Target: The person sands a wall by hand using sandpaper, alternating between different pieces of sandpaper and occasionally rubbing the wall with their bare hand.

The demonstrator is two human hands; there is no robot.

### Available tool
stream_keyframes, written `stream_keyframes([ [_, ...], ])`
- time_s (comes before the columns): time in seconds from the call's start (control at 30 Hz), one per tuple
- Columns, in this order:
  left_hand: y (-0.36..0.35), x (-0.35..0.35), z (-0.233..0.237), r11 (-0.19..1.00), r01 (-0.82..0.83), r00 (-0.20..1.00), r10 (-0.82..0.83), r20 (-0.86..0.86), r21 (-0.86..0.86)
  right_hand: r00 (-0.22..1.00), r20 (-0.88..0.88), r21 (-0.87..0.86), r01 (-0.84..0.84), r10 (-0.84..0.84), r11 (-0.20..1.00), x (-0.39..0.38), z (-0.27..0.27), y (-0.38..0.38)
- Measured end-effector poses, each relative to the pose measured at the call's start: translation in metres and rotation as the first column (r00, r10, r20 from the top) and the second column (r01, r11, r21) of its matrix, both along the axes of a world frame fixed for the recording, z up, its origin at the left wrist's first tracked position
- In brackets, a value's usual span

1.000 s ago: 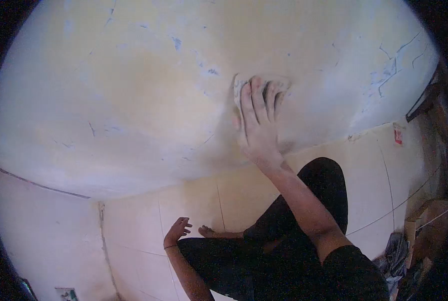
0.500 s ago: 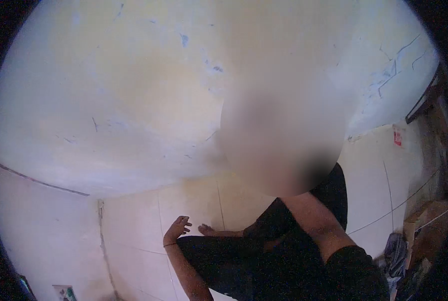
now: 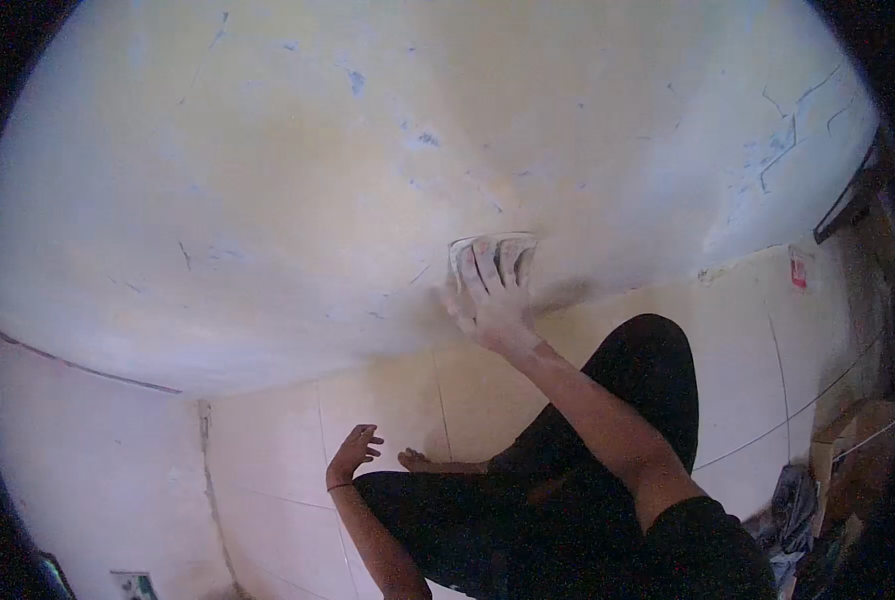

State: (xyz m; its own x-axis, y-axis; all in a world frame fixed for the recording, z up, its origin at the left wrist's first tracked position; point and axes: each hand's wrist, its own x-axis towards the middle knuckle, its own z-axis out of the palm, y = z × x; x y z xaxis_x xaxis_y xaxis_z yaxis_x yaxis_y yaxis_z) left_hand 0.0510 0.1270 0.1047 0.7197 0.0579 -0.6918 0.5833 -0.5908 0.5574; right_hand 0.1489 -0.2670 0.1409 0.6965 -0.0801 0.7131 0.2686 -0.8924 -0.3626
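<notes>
My right hand (image 3: 495, 305), dusty with white powder, presses a flat pad or sheet (image 3: 519, 243) against the painted wall (image 3: 297, 200), low down near the floor. Its fingers are spread over the pad's face and point up the wall. My left hand (image 3: 355, 454) hangs beyond my bent knee, fingers apart and slightly curled, with nothing in it. A dark band circles that wrist. Blue marks and dark cracks show on the wall around the pad.
Below the wall lies the tiled floor (image 3: 267, 450), with my bare foot (image 3: 414, 460) and dark-clothed legs (image 3: 647, 370) on it. At the right are a cardboard box (image 3: 857, 450) and dark cloth or plastic (image 3: 793, 505). A picture card (image 3: 133, 585) is at the bottom left.
A blurred patch hid my right hand before; now the hand and pad show on the wall. The right forearm now reaches further left. My left hand has hardly moved.
</notes>
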Motion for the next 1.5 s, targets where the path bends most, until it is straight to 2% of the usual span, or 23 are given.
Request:
stream_keyframes([
  [0.07, -0.002, -0.001, 0.006, 1.000, 0.006, 0.999, -0.006, 0.048, -0.011, 0.992, 0.114, 0.027, 0.058, -0.060, 0.998, 0.000, 0.053, -0.012],
  [0.17, 0.015, -0.015, -0.013, 0.999, 0.037, 0.999, -0.037, -0.034, 0.013, 0.961, 0.249, 0.169, 0.076, -0.117, 0.983, 0.002, 0.112, -0.041],
  [0.2, 0.013, -0.018, -0.010, 0.997, 0.044, 0.987, -0.034, -0.155, 0.065, 0.944, 0.300, 0.221, 0.073, -0.139, 0.973, 0.003, 0.120, -0.050],
  [0.3, 0.010, -0.009, -0.005, 1.000, 0.003, 0.995, 0.000, -0.103, 0.026, 0.986, 0.111, 0.048, 0.124, -0.128, 0.991, 0.013, 0.027, -0.024],
  [0.4, 0.006, -0.002, 0.001, 1.000, 0.003, 0.999, -0.003, 0.047, 0.008, 0.998, 0.048, 0.101, 0.042, -0.047, 0.994, 0.003, 0.019, -0.009],
  [0.47, -0.001, -0.004, 0.005, 1.000, -0.004, 0.994, 0.006, 0.109, -0.016, 0.985, 0.132, 0.153, 0.087, -0.107, 0.984, 0.002, 0.077, -0.034],
  [0.5, 0.006, -0.012, 0.000, 1.000, 0.003, 0.999, -0.002, 0.038, -0.003, 0.977, 0.165, 0.176, 0.104, -0.134, 0.979, -0.001, 0.096, -0.042],
  [0.57, 0.019, -0.016, -0.015, 1.000, 0.031, 0.997, -0.031, -0.075, -0.002, 0.966, 0.160, 0.152, 0.180, -0.204, 0.972, 0.004, 0.073, -0.037],
  [0.6, 0.020, -0.014, -0.014, 0.990, 0.112, 0.978, -0.094, -0.187, 0.088, 0.956, 0.169, 0.140, 0.219, -0.242, 0.966, 0.008, 0.060, -0.033],
  [0.7, 0.009, -0.005, -0.006, 0.997, 0.046, 0.995, -0.040, -0.092, 0.063, 0.982, 0.139, 0.035, 0.124, -0.128, 0.992, 0.001, 0.004, -0.007],
  [0.77, -0.011, 0.003, 0.013, 0.999, 0.037, 0.998, -0.036, 0.054, -0.014, 0.981, 0.153, 0.112, 0.107, -0.123, 0.988, 0.001, 0.054, -0.018],
  [0.83, -0.010, -0.011, 0.016, 0.995, 0.047, 0.983, -0.029, 0.183, -0.093, 0.984, 0.123, 0.159, 0.106, -0.126, 0.982, -0.001, 0.064, -0.018],
  [0.9, 0.004, -0.015, 0.004, 0.998, 0.058, 0.997, -0.058, 0.042, -0.006, 0.977, 0.126, 0.155, 0.151, -0.171, 0.976, 0.003, 0.069, -0.025],
  [0.97, 0.027, -0.016, -0.018, 0.989, 0.128, 0.983, -0.117, -0.141, 0.070, 0.985, 0.119, 0.060, 0.121, -0.128, 0.991, 0.003, 0.015, -0.013],
  [1.0, 0.011, -0.009, -0.005, 0.986, 0.100, 0.974, -0.070, -0.216, 0.135, 0.988, 0.110, 0.014, 0.107, -0.108, 0.994, 0.004, -0.005, -0.008],
  [1.1, -0.002, -0.004, 0.004, 0.998, 0.065, 0.998, -0.064, 0.024, -0.023, 0.992, 0.072, 0.137, 0.096, -0.107, 0.986, -0.006, 0.067, -0.022],
  [1.17, -0.015, -0.013, 0.019, 0.991, 0.055, 0.987, -0.035, 0.156, -0.122, 0.983, 0.115, 0.153, 0.126, -0.145, 0.980, -0.002, 0.068, -0.025],
  [1.23, 0.014, -0.017, -0.006, 0.998, 0.030, 0.999, -0.028, 0.028, -0.050, 0.972, 0.163, 0.107, 0.151, -0.167, 0.983, 0.003, 0.057, -0.027],
  [1.3, 0.016, -0.010, -0.013, 0.998, 0.036, 0.988, -0.027, -0.154, 0.056, 0.972, 0.169, 0.009, 0.165, -0.164, 0.986, 0.005, 0.015, -0.016],
  [1.33, 0.018, -0.006, -0.010, 0.992, 0.048, 0.968, -0.017, -0.249, 0.119, 0.976, 0.142, 0.048, 0.161, -0.166, 0.986, -0.001, 0.040, -0.020],
  [1.4, 0.015, -0.002, -0.009, 0.997, 0.056, 0.998, -0.058, -0.033, -0.047, 0.988, 0.074, 0.121, 0.126, -0.136, 0.985, -0.008, 0.079, -0.030],
  [1.47, -0.013, -0.015, 0.013, 0.990, 0.045, 0.991, -0.027, 0.132, -0.136, 0.983, 0.087, 0.125, 0.148, -0.160, 0.981, -0.004, 0.069, -0.029],
  [1.5, -0.011, -0.017, 0.010, 0.995, 0.020, 0.998, -0.014, 0.066, -0.094, 0.975, 0.122, 0.124, 0.173, -0.188, 0.977, 0.000, 0.070, -0.034],
])
